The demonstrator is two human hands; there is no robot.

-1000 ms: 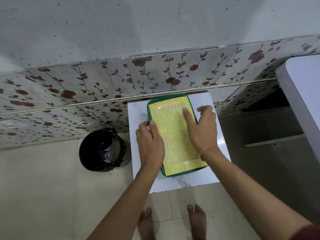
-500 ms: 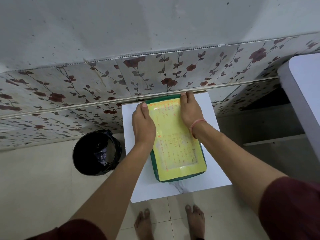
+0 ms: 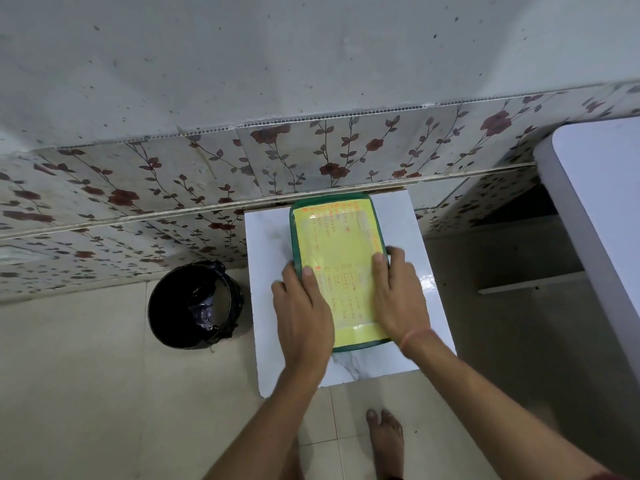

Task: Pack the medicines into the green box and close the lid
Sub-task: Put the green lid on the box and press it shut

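Observation:
The green box (image 3: 337,237) lies on a small white table (image 3: 266,244), its lid shut and covered by a yellow printed label. My left hand (image 3: 303,313) grips the box's left edge near the front, thumb on the lid. My right hand (image 3: 398,299) holds the right edge at the same level, thumb on the label and fingers down the side. No medicines are visible; the inside of the box is hidden.
The table stands against a wall with floral tiles (image 3: 311,157). A black bin (image 3: 194,306) with a dark liner stands on the floor to the left. A white table edge (image 3: 595,202) juts in at right. One bare foot (image 3: 386,441) shows below.
Both hands have slid back from the box's far end to its near half, along the lid's sides. The box has stayed on the table.

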